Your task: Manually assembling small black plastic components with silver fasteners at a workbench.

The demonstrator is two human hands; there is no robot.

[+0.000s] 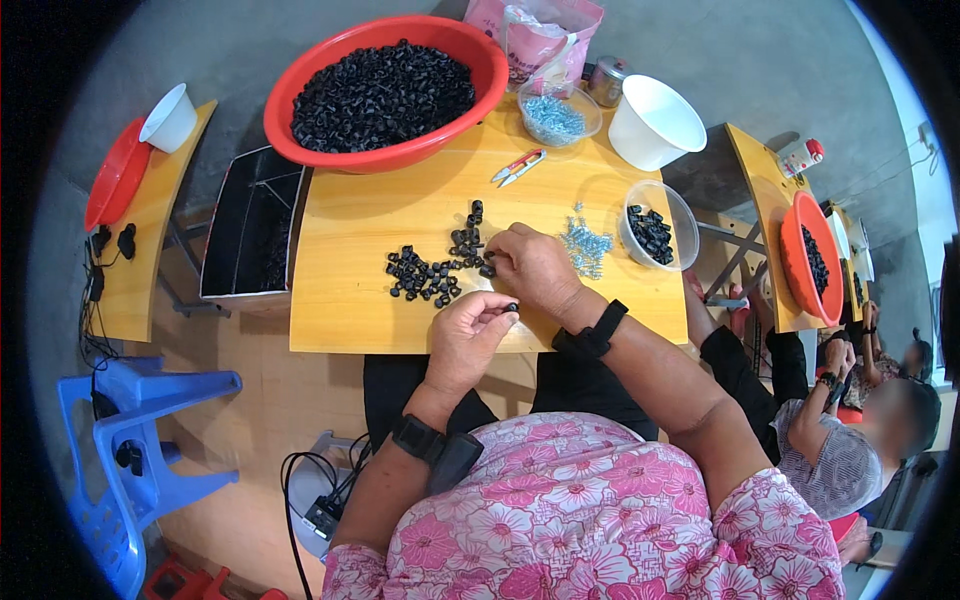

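Observation:
My left hand (468, 332) is near the table's front edge, pinching a small black plastic part (512, 308) between thumb and fingertips. Just beyond it, my right hand (537, 262) reaches down to the tabletop, its fingers bent at a black part (488, 270) beside the loose parts. Whether that part is gripped or only touched I cannot tell. Left of my hands lies a scattered pile of black plastic parts (422, 276), with a narrower group (467, 238) trailing away from me. Small silvery-blue springs (585, 247) are heaped to the right of my right hand.
A red basin (490, 100) full of black parts stands at the back left. Thread snips (519, 168), a clear tub (555, 115) of springs and a white bucket (650, 135) are toward the back. A clear bowl (683, 228) holds black parts at right. Co-workers sit farther right.

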